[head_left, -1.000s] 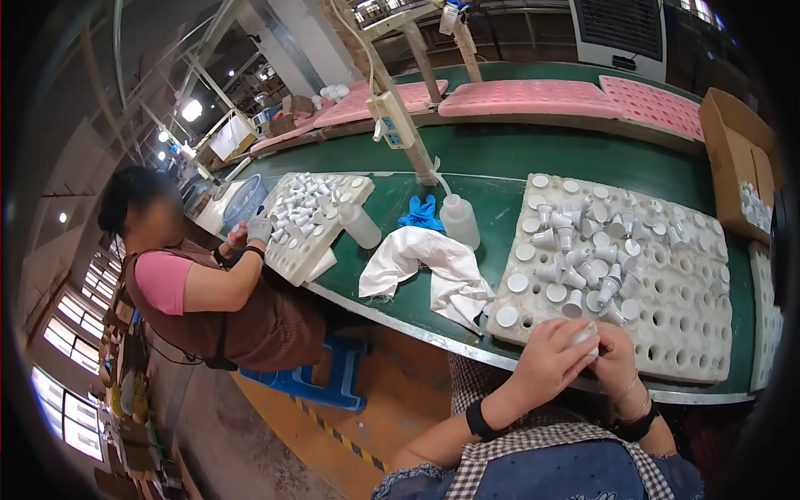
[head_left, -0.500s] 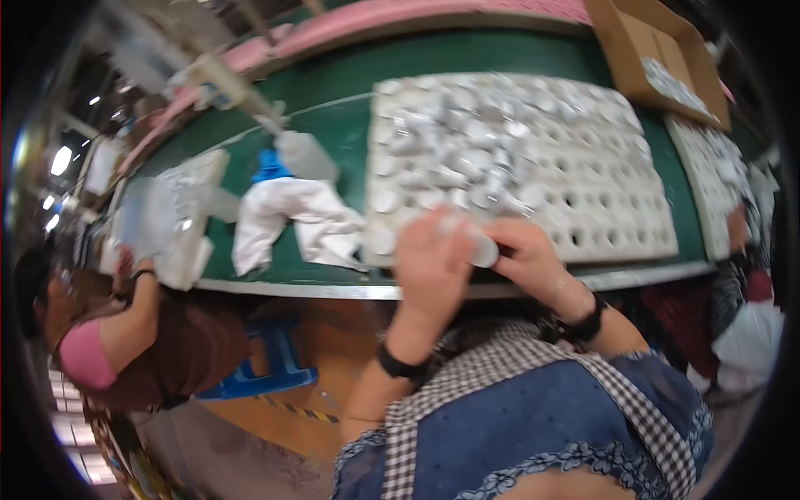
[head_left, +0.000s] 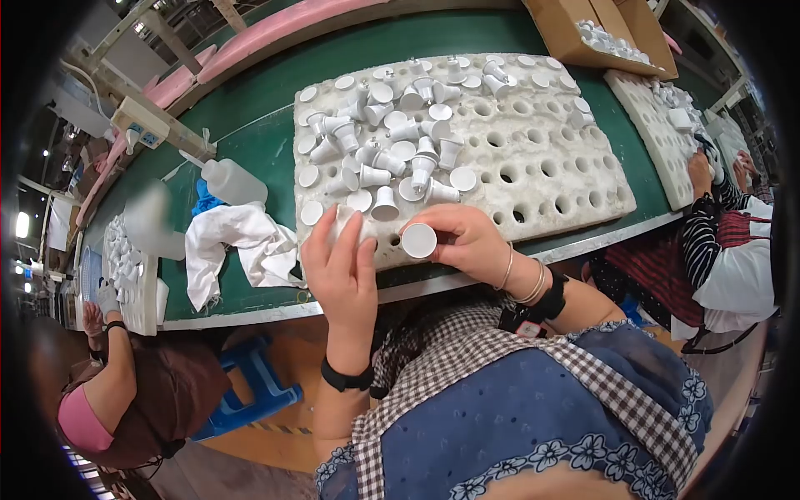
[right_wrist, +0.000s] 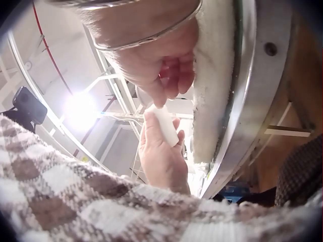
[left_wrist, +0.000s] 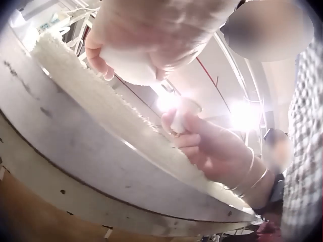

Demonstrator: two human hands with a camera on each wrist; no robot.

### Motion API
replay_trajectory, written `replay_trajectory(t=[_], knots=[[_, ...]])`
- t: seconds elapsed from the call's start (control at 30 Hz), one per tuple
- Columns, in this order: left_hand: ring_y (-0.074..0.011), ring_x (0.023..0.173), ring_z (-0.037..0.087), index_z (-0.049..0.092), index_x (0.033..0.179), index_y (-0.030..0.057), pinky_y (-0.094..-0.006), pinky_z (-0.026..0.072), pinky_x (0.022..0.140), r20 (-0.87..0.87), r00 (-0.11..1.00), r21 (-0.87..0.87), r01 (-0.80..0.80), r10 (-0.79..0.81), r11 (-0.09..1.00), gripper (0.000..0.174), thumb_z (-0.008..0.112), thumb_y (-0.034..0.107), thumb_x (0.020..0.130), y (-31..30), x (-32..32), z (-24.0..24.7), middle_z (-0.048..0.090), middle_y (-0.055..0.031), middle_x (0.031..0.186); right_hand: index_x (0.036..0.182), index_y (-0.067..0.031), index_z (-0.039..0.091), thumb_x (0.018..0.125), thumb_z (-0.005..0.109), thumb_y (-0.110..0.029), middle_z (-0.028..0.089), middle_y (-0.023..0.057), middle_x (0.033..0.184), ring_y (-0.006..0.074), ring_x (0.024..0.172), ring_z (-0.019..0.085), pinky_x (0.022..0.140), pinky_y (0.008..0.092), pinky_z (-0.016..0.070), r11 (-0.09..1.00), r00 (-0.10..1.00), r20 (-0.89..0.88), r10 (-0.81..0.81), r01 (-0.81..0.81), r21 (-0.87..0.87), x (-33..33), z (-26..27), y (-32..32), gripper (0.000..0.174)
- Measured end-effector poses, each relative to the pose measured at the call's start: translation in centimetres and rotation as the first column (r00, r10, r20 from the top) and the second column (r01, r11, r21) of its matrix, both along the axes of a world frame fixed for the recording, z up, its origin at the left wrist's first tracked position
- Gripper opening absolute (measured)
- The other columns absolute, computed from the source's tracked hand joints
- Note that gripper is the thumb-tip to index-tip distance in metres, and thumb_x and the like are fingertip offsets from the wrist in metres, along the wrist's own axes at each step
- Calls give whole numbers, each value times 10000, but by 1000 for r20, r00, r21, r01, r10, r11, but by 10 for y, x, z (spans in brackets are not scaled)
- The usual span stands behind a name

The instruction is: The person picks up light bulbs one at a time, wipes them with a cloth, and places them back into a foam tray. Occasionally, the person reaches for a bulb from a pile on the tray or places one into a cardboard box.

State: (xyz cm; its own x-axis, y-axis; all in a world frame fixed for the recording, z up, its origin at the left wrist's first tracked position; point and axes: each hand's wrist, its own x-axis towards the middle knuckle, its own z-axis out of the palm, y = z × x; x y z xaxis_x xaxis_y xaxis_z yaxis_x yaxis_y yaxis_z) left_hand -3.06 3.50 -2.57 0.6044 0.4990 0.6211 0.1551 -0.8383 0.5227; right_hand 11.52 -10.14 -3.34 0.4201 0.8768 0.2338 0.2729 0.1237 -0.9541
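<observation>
The right hand pinches a small white cup-shaped piece, its round face turned up toward the head camera. Beside it, the left hand holds a white pad or cloth between thumb and fingers; in the right wrist view this pad looks like a smooth block. Both hands are above the front edge of a pale board with rows of holes. Many white and silvery cups lie heaped on the board's left half, and some round white tops sit in its holes.
A white cloth, a plastic bottle and something blue lie left of the board. Behind right stands a cardboard box of white pieces. People work at boards on both sides, and a blue stool stands lower left.
The head view has swung right and down. The hands have moved apart, and the cup, earlier mostly covered between them, now shows in the right hand.
</observation>
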Motion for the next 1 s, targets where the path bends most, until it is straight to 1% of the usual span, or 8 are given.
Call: replay_trajectory(t=[0.13, 0.23, 0.33, 0.43, 0.5, 0.6, 0.8, 1.0], knots=[[-333, 1018, 555, 709, 1075, 111, -438, 441, 876, 21, 964, 189, 258, -266, 947, 308, 729, 226, 790, -25, 4, 14, 574, -174, 1221, 1090, -28, 663, 772, 674, 11, 654, 75, 974, 162, 844, 631, 758, 276, 516, 1000, 1000, -1, 11, -11, 1, 1, 0, 4, 321], [-337, 1020, 551, 709, 1073, 101, -435, 442, 874, -47, 963, 188, 270, -266, 944, 299, 724, 205, 793, -21, 12, 8, 576, -174, 1213, 1096, -34, 664, 765, 677, 15, 653, 74, 973, 159, 849, 632, 769, 273, 516, 1000, 996, 90, -5, 7, -18, 4, -2, 3, 335], [-347, 1082, 543, 700, 1077, 65, -420, 428, 929, -57, 998, 72, 18, -14, 997, 256, 673, 181, 851, -5, 7, 5, 573, -184, 1219, 1101, -39, 661, 755, 670, 20, 650, 69, 955, 153, 839, 627, 746, 278, 511, 998, 993, 113, 36, -40, 40, 1, -5, 1, 351], [-333, 1067, 542, 705, 1067, 71, -425, 432, 913, 68, 995, 38, 72, -74, 997, 261, 696, 171, 826, -7, 2, 15, 581, -150, 1213, 1052, -31, 658, 726, 670, 18, 641, 73, 922, 186, 805, 621, 709, 293, 503, 999, 997, -75, 26, -23, 30, -1, -3, 6, 330], [-333, 1056, 544, 709, 1058, 78, -427, 433, 910, -25, 983, 118, 186, -185, 975, 256, 699, 162, 817, -23, 4, 28, 585, -144, 1209, 996, -29, 648, 720, 678, -3, 628, 86, 900, 234, 780, 610, 681, 316, 495, 998, 956, 295, 7, -26, 62, 2, -2, 8, 279], [-328, 1032, 549, 715, 1037, 96, -418, 440, 897, -120, 965, 207, 253, -232, 945, 245, 701, 133, 794, -25, 10, 21, 596, -132, 1187, 966, -36, 641, 716, 693, -31, 610, 95, 881, 279, 773, 598, 676, 338, 493, 1000, 928, 371, -11, 0, 30, 3, -6, 6, 255], [-322, 1085, 560, 690, 1063, 44, -403, 429, 947, -3, 1000, -221, 19, -20, 975, 211, 632, 145, 887, 4, 0, -3, 590, -168, 1199, 1060, -57, 658, 742, 694, -78, 590, 94, 836, 240, 711, 568, 634, 318, 469, 999, 947, 322, -17, 26, -23, -3, 4, -1, 320], [-358, 1025, 556, 674, 1109, 90, -439, 447, 882, 46, 973, 23, 224, -224, 974, 357, 738, 180, 770, -18, -3, 16, 565, -176, 1233, 1223, -25, 586, 800, 612, -25, 619, 124, 1034, 233, 858, 617, 704, 305, 500, 996, 958, 286, 15, 10, -88, 1, 5, -1, 424]])
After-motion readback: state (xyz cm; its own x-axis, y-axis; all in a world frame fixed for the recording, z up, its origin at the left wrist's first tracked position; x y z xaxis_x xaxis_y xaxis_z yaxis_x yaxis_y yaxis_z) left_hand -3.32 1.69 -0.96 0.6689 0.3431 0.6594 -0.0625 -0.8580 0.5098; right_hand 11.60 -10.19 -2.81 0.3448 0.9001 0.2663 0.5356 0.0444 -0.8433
